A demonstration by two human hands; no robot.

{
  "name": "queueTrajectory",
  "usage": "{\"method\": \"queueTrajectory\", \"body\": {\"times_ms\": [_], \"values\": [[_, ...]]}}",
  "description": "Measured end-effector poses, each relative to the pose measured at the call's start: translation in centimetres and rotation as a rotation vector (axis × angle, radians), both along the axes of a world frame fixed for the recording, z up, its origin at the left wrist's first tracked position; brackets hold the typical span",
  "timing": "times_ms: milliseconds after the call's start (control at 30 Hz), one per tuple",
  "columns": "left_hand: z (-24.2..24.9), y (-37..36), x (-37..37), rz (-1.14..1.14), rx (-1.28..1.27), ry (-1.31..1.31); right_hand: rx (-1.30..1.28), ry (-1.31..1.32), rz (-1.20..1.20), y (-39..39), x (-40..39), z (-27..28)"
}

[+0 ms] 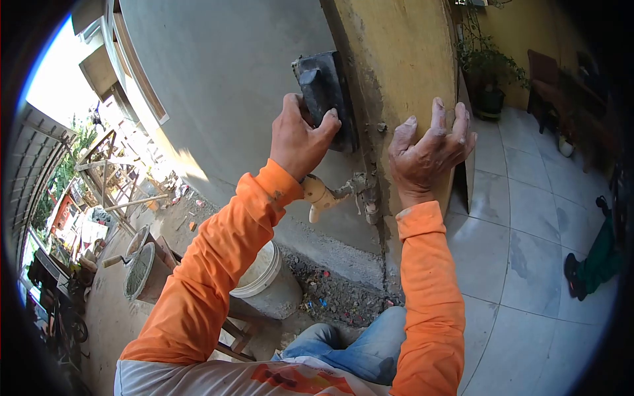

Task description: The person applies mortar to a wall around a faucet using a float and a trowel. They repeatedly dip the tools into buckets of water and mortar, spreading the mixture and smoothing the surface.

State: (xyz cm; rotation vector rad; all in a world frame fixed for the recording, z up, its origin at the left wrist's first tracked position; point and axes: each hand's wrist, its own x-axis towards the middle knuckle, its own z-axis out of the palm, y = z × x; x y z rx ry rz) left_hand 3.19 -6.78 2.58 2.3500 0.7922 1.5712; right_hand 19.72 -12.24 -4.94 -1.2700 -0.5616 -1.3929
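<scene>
A black plastering float [328, 99] lies flat against the grey plastered wall [244, 72], close to where it meets the yellow wall [396, 59]. My left hand [302, 135] is closed around the float's handle. My right hand [432, 144] has its fingers spread and slightly bent at the yellow wall's edge, holding nothing. Whitish dust or plaster coats its fingers. Below my left wrist, a cream-coloured fitting [318, 198] and a plaster-crusted pipe [370, 195] stick out from the wall.
Below my left arm stands a white bucket [271, 284], with a grey bucket [146, 270] farther left. Rubble [343, 294] lines the wall's foot. A tiled floor [522, 264] spreads to the right, with a potted plant [490, 99] and another person's leg [598, 254].
</scene>
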Motion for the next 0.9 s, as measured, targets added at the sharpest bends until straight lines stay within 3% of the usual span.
{"method": "queueTrajectory", "body": {"times_ms": [133, 533, 600, 733, 900], "values": [[-0.3, 0.2, 0.2, -0.05, 0.02, -0.065, -0.009, -0.01, 0.002, 0.0, 0.1, -0.2], [-0.2, 3.6, -2.9, 0.128, 0.019, 0.014, 0.006, -0.041, -0.016, 0.0, 0.1, -0.1], [0.2, 3.9, -4.0, 0.067, -0.166, -0.063, 0.012, -0.062, -0.01, 0.0, 0.1, -0.1], [0.6, -0.5, -2.9, -0.026, -0.074, 0.013, -0.036, -0.066, -0.045, -0.2, 0.1, 0.0], [-0.7, -0.4, -0.4, -0.006, 0.008, 0.108, -0.049, -0.071, -0.028, -0.4, -0.4, 0.0]]}}
